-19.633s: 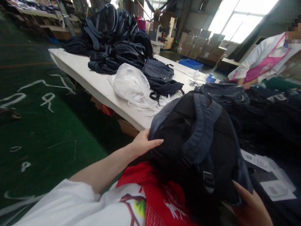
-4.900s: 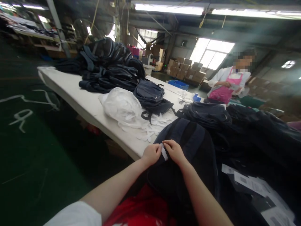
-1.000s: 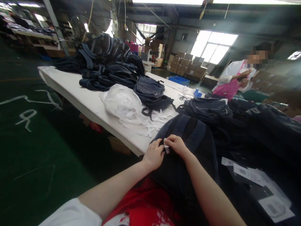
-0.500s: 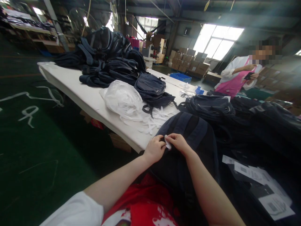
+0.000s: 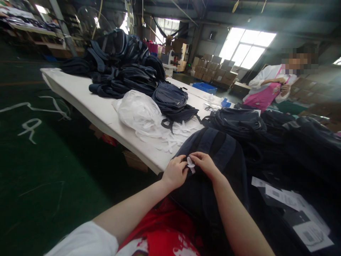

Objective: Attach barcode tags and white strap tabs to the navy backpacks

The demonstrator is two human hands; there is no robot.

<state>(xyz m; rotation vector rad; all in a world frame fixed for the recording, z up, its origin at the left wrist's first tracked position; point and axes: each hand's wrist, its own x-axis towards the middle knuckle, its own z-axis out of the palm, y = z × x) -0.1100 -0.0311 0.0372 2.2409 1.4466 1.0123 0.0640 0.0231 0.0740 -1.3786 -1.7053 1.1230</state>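
A dark navy backpack (image 5: pixel 226 151) leans against me at the table's near corner. Over its upper side my two hands are close together. Between them a small white strip (image 5: pixel 190 163) stands out from the dark cloth, with a rounded upper end and a narrower, uneven lower part. My right hand (image 5: pixel 204 163) pinches at the strip's upper edge with thumb and fingertips. My left hand (image 5: pixel 175 171) is closed with its fingers curled beside the strip; what lies in its fingertips is hidden.
On the white table (image 5: pixel 87 103) lie a crumpled clear plastic bag (image 5: pixel 141 112), loose white strips (image 5: pixel 173 140) and piled backpacks (image 5: pixel 119 53). More backpacks (image 5: pixel 237 121) and printed tags (image 5: pixel 306 217) are at right. A person in a pink apron (image 5: pixel 263 94) stands beyond.
More of the white strip shows between my hands, and its lower part now hangs below. My fingers have shifted slightly around it. The person opposite has brought both hands closer together.
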